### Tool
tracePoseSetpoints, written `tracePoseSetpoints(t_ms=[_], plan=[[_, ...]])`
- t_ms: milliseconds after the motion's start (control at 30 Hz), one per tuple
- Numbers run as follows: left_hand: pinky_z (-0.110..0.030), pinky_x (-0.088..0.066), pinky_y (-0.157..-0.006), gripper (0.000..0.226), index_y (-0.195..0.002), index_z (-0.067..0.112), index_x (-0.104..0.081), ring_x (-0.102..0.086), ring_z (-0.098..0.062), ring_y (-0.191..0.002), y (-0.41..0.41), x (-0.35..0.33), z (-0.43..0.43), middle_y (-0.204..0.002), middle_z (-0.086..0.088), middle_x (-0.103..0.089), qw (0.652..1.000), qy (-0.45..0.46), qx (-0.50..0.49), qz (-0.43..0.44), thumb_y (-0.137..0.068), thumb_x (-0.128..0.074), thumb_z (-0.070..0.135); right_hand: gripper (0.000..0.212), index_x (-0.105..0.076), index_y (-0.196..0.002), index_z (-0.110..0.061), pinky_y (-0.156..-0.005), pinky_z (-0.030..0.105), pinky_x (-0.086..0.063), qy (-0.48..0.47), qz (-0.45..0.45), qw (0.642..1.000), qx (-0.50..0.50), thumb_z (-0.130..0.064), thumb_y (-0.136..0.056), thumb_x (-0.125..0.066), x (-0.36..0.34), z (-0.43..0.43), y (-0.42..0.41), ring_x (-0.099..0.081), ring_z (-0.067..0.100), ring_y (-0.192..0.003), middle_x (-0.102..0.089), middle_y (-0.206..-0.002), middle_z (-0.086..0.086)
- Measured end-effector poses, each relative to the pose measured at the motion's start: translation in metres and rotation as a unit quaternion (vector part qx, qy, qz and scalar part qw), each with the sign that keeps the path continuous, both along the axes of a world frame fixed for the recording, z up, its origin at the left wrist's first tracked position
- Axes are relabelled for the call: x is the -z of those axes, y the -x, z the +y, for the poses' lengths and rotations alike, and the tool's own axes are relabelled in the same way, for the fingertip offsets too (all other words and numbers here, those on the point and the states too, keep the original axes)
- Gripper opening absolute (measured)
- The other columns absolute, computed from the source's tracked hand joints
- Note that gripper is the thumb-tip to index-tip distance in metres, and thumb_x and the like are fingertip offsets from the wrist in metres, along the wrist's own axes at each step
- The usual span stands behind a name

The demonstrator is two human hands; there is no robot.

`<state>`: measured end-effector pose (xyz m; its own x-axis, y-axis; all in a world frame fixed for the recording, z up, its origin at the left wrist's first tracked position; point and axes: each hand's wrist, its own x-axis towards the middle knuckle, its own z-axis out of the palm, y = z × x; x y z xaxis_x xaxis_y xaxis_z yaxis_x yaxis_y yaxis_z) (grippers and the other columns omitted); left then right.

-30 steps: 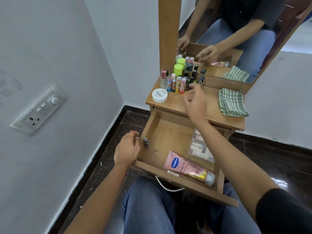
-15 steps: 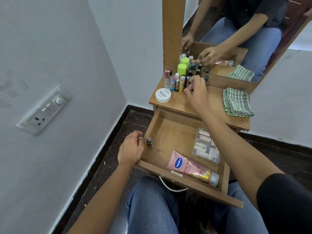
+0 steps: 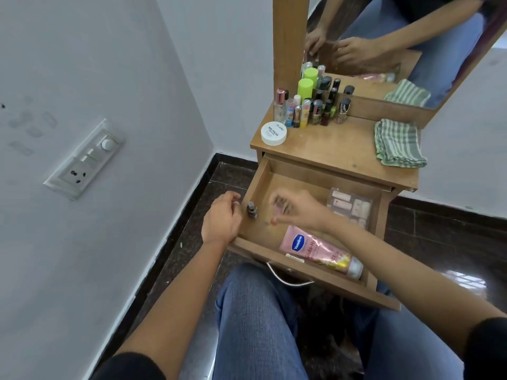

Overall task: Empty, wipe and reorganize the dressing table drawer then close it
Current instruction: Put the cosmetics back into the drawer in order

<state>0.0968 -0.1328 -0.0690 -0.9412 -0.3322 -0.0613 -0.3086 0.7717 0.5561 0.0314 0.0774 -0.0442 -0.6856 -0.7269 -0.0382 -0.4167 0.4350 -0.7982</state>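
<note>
White wall carries a switch panel (image 3: pixel 83 160) at left; dark tiled floor (image 3: pixel 192 215). Corner table (image 3: pixel 329 149): jar (image 3: pixel 273 133) and bottles (image 3: pixel 312 111) at the top's back-left, cloth (image 3: pixel 397 144) at its right edge. Drawer (image 3: pixel 255 185) stands open. Left hand (image 3: pixel 222 218) curls its fingers over the left wall; a small bottle (image 3: pixel 251 210) stands inside, just beside them. Right hand (image 3: pixel 301 212), blurred, bunches its fingers on a pinkish item (image 3: pixel 277 211) mid-drawer. Tube (image 3: pixel 318 249) along the front edge, clear box (image 3: pixel 349 207) back-right.

walls (image 3: pixel 109 64): pale grey | floor (image 3: pixel 439 229): dark glossy tile | switchboard (image 3: pixel 83 160): left wall
</note>
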Motion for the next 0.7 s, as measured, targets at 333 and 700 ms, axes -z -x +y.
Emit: tracePoseSetpoints(t_ms=[333, 700], plan=[[-0.039, -0.052, -0.088, 0.028, -0.118, 0.02, -0.063, -0.061, -0.017, -0.107, -0.003, 0.001, 0.001, -0.116, 0.003, -0.067, 0.998, -0.005, -0.035, 0.054, -0.097, -0.045, 0.015, 0.027, -0.058, -0.101, -0.007, -0.079, 0.012, -0.049, -0.055, -0.092, 0.993, -0.053, 0.013, -0.083, -0.054, 0.05, -0.026, -0.026, -0.059, -0.003, -0.088, -0.065, -0.099, 0.0], [-0.04, -0.053, -0.087, 0.029, -0.119, 0.023, -0.063, -0.063, -0.018, -0.104, -0.002, 0.001, 0.001, -0.118, 0.004, -0.066, 0.998, -0.015, -0.039, 0.046, -0.098, -0.044, 0.017, 0.019, -0.065, -0.094, -0.009, -0.085, 0.029, -0.054, -0.025, -0.19, 0.979, 0.069, 0.004, -0.08, -0.067, 0.071, -0.045, -0.028, -0.069, 0.02, -0.091, -0.072, -0.096, 0.01]])
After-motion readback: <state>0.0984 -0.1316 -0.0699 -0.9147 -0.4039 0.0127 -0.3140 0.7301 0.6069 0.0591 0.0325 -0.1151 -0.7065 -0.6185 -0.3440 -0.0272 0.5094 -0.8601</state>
